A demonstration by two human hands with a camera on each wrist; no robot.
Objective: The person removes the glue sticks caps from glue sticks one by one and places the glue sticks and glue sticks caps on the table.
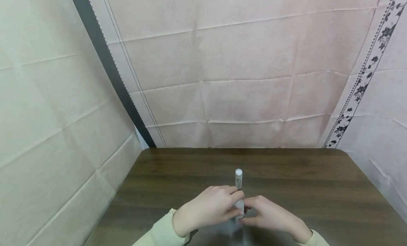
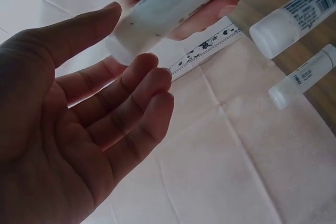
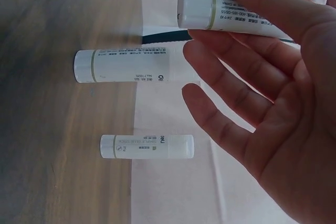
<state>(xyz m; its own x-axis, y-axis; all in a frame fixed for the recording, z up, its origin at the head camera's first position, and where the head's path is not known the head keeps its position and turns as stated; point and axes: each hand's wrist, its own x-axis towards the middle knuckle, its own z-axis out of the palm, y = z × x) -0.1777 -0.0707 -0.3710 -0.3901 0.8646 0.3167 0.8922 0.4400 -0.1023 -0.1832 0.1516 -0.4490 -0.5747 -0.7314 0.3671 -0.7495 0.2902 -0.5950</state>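
A white glue stick [image 3: 197, 9] is pinched between the thumb and fingers of my right hand [image 1: 275, 216], near its banded base. In the left wrist view this glue stick [image 2: 181, 1] tilts, its frosted end pointing toward my left palm. My left hand [image 1: 211, 207] lies around that frosted end, thumb and fingers spread and loosely bent; the fingertips are very close, and firm contact cannot be made out. Two more white glue sticks stand apart on the table: a larger one [image 3: 126, 66] and a smaller one [image 3: 144, 146]. From the head, both hands partly cover the held stick.
The brown wooden table [image 1: 178, 168] ends at a straight back edge. Pale creased cloth [image 1: 241, 62] hangs behind it and at both sides. One upright glue stick [image 1: 239, 180] shows just beyond the hands.
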